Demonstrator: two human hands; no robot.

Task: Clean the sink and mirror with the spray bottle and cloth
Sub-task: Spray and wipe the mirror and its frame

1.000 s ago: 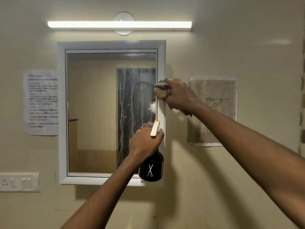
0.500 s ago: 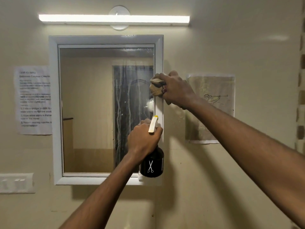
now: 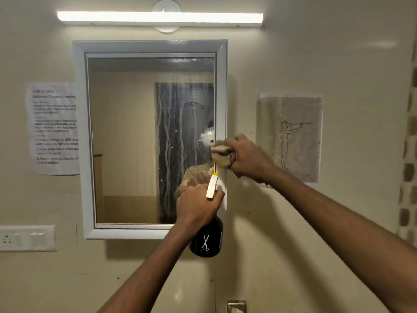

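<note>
**Two hands worked at the mirror's right edge**

Both hands were raised to the mirror (image 3: 126, 141), a white-framed one on a cream wall. The right hand (image 3: 248, 158) was closed in a fist around a bunched tan cloth (image 3: 220, 155); the cloth bulged out past the curled fingers (image 3: 233, 154) on their left side and pressed against the mirror's right frame, about halfway up. Just below it, the left hand (image 3: 198, 206) was wrapped tightly around the neck of a black bottle (image 3: 206, 240). The bottle's dark body, marked with white scissors, hung under the fingers and overlapped the mirror's lower right corner, while its pale sprayer with a yellow tip stuck up above the knuckles, pointing at the glass. Wet streaks ran down the right part of the glass. A light bar (image 3: 158, 18) glowed above the mirror, and papers hung on the wall either side.
</note>
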